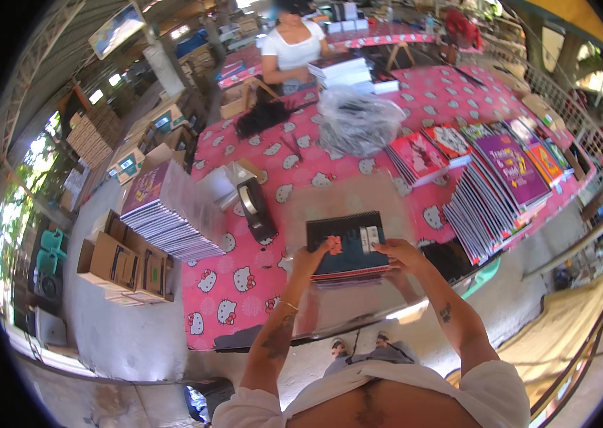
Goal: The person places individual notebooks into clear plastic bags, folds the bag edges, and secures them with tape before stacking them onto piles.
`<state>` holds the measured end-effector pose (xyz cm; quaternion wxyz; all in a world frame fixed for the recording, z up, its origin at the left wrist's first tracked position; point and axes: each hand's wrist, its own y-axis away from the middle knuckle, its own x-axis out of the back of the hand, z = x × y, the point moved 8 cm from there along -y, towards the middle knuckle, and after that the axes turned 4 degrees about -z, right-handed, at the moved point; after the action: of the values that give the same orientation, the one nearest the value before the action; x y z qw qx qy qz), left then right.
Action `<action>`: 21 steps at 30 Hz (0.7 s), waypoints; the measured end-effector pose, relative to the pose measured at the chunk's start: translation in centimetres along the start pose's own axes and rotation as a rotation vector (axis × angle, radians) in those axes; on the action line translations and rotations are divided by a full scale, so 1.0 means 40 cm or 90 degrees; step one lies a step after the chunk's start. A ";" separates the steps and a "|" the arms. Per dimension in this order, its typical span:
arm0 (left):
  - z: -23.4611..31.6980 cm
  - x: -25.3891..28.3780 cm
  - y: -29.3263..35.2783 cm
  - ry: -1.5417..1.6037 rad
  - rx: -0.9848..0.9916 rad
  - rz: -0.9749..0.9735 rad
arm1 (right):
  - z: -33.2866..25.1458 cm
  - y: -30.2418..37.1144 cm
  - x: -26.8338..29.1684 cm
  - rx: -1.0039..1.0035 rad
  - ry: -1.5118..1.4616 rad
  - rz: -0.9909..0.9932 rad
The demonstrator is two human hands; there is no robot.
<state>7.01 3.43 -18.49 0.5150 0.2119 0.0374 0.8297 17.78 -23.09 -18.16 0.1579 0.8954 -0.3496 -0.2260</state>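
Note:
A dark spiral notebook (348, 246) with a white label and a red lower edge is held over the near side of the table. My left hand (314, 257) grips its left edge, the thumb lying on the cover. On the right edge, by the label, my right hand (397, 255) pinches it with thumb and fingers. Below the notebook spreads a clear sheet (315, 310), apparently plastic, on the pink patterned tablecloth (244, 278). A black tape dispenser (256, 210) stands to the left of the notebook.
At left stands a tall notebook stack (180, 214) beside cardboard boxes (126, 260). On the right, rows of colourful notebooks (487, 192) lean together. A heap of clear plastic bags (358, 121) lies farther back. Across the table, a person in a white top (293, 50) stands near papers.

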 end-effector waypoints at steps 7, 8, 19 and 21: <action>0.020 -0.037 -0.034 -0.359 0.058 0.067 | 0.024 -0.055 0.100 -0.003 0.153 0.130; 0.017 -0.033 -0.030 -0.343 0.059 0.085 | 0.026 -0.041 0.118 -0.007 0.189 0.162; -0.162 0.013 0.358 -0.474 -0.431 -0.220 | 0.132 0.222 -0.116 0.324 0.645 -0.152; -0.138 -0.002 0.329 -0.449 -0.356 -0.254 | 0.120 0.227 -0.095 0.340 0.693 -0.106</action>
<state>-6.15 -1.94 -19.82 0.6820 0.3227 -0.3237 0.5710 7.80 -27.45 -17.14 0.0659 0.9153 -0.1919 0.3480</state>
